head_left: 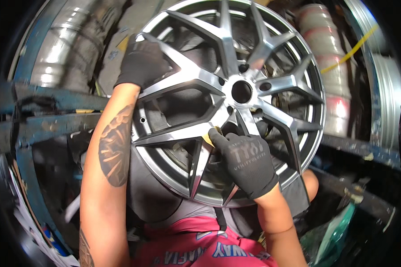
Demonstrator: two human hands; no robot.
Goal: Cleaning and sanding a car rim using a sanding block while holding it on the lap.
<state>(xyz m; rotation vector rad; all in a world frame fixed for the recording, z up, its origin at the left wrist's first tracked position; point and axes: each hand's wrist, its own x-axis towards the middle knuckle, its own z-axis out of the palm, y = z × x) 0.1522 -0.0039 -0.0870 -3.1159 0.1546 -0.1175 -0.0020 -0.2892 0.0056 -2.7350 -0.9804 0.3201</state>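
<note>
A large alloy wheel [189, 75] with bright silver spoke faces and dark grey sides lies tilted across my lap. My left hand [145, 60], in a black glove, is closed around the wheel's outer edge at the upper left. Its fingertips are partly hidden behind the rim. My right hand [245, 160], also gloved in black, presses a small yellow pad [207, 139] against a spoke just below the centre hole. Most of the pad is covered by the fingers, so its exact kind is unclear.
Blue metal rack beams [53, 98] run along the left, and another worn beam [365, 153] stands at the right. Shiny stacked wheel barrels [62, 49] lie at the upper left, with more rims [323, 53] at the upper right beside a yellow strip [349, 51]. Green plastic [336, 231] sits lower right.
</note>
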